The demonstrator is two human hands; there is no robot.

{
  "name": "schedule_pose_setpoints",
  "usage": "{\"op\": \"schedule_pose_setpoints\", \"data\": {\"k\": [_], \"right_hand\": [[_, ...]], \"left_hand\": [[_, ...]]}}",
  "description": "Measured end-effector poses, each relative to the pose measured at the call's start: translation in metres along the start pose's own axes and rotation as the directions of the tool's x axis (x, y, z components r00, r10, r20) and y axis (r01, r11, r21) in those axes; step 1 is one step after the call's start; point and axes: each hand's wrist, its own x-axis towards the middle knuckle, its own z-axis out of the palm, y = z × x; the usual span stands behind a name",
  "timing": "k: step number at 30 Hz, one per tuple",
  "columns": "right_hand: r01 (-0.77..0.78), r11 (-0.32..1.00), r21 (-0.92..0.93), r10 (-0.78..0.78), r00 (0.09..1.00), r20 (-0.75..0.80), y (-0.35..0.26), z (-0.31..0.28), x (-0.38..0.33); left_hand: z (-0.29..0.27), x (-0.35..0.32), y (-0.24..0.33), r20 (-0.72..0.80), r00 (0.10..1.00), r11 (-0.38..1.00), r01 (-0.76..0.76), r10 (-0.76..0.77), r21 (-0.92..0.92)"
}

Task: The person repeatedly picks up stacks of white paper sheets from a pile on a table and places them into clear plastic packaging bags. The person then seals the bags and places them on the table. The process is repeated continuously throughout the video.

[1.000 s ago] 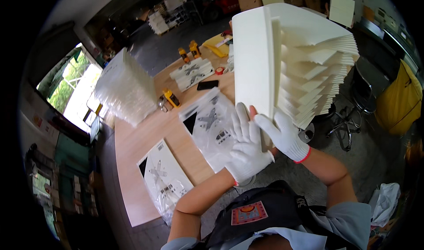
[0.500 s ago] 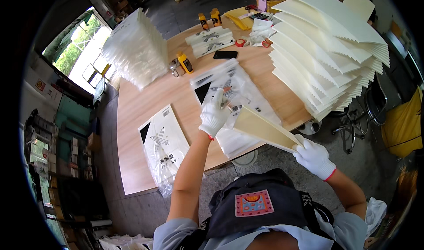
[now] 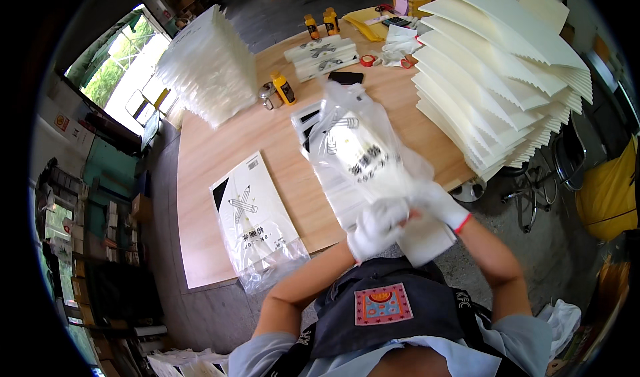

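A clear plastic bag [image 3: 333, 117] printed with crossed pencils lies tilted in front of me, a stack of cream paper [image 3: 427, 238] partly inside it. The paper's near end sticks out of the bag's mouth, beyond the table edge. My left hand [image 3: 377, 229], in a white knitted glove, is closed at the near edge of the bag. My right hand [image 3: 439, 205], gloved too, is closed at the bag's right side near the mouth; motion blurs its fingers. More printed bags [image 3: 328, 185] lie flat underneath. Left of them rests a filled paper pack [image 3: 257, 207] in its bag.
A tall fanned stack of cream paper [image 3: 497, 90] stands at the right. Filled bags [image 3: 210, 70] are piled at the back left. Between them are orange bottles [image 3: 283, 89], a jar [image 3: 269, 97], a black phone [image 3: 346, 78], rolled printed bags [image 3: 323, 57] and red tape [image 3: 368, 60].
The paper stack has gone partly into the bag, which now bulges around it. My left hand came back toward me, my right moved left and up; both are together at the bag's mouth.
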Motion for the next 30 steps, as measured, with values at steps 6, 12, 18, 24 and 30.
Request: {"op": "schedule_pose_setpoints", "data": {"k": [6,12,18,24,30], "right_hand": [[-0.024,0.556,-0.831,-0.209,0.963,-0.168,-0.020,0.072,0.044],[0.185,0.474,-0.861,-0.397,0.918,-0.021,-0.021,0.084,0.005],[-0.126,0.371,-0.920,-0.367,0.890,-0.270,0.025,0.037,0.036],[-0.311,0.431,-0.847,0.023,0.942,-0.334,0.039,0.028,0.036],[-0.009,0.361,-0.933,0.002,1.000,-0.009,0.010,0.050,-0.072]], "left_hand": [[0.021,0.027,0.008,0.048,0.995,0.996,0.091,-0.091,0.018],[-0.017,-0.006,-0.065,0.083,0.931,0.929,0.343,-0.356,0.136],[0.032,-0.063,-0.089,0.029,0.991,0.923,0.113,-0.133,0.367],[0.001,-0.150,-0.124,-0.538,0.751,0.637,0.636,-0.382,0.436],[-0.009,-0.184,-0.031,-0.508,0.625,0.654,0.742,-0.593,0.150]]}}
